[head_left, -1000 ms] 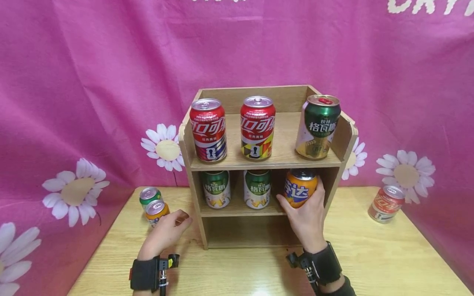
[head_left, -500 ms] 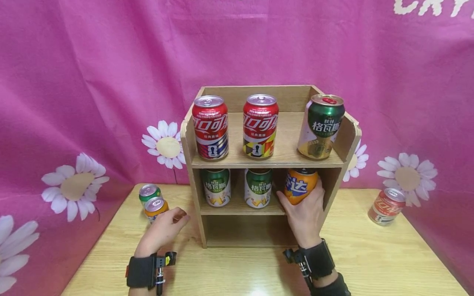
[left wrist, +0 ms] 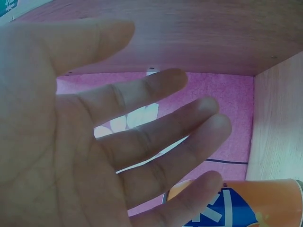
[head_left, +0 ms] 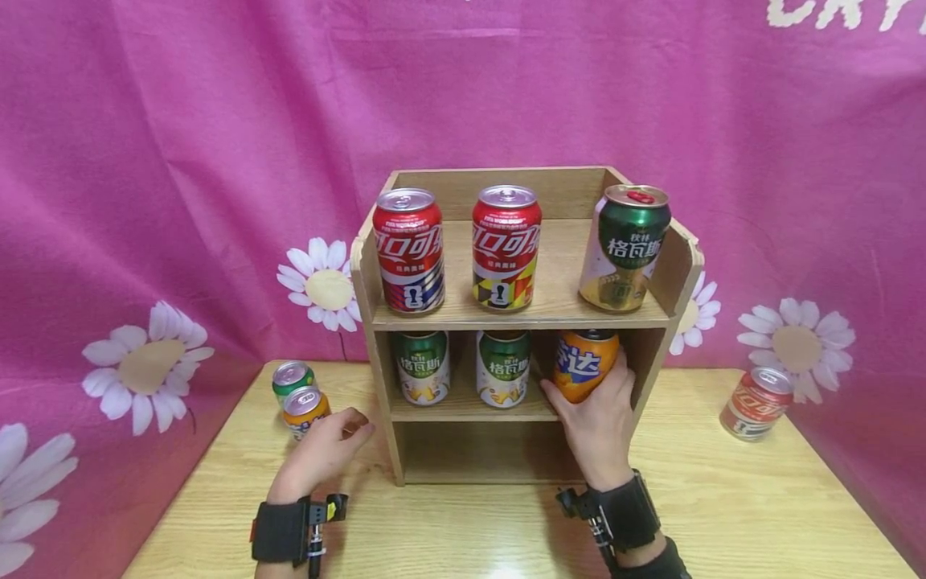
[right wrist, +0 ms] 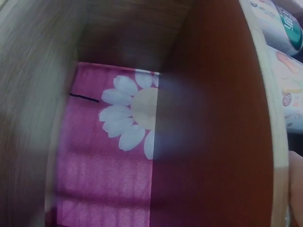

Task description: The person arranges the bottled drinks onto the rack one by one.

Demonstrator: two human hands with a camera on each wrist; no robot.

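Note:
My right hand [head_left: 599, 426] grips an orange soda can [head_left: 584, 367] with a blue-and-white label, at the right end of the middle shelf, thumb on its left side and fingers round its right. The can's top lies close under the upper board. Two green-and-white cans [head_left: 424, 368] stand to its left on that shelf. Only a sliver of the right hand [right wrist: 296, 182] shows in the right wrist view. My left hand [head_left: 321, 450] hovers left of the shelf, fingers loosely spread and holding nothing; another orange can [left wrist: 277, 201] lies just beyond the little finger in the left wrist view.
The small wooden shelf unit [head_left: 521, 322] stands on a light wood table [head_left: 463, 531]. Its top bears two red cola cans [head_left: 409, 257] and a green-and-gold can [head_left: 625, 249]. A green can [head_left: 292, 376] stands behind the left orange can; a red can [head_left: 755, 402] stands far right.
The right hand shifts the orange can slightly at its place on the middle shelf, and its label has tilted. The left hand stays nearly still; the head view sways a little.

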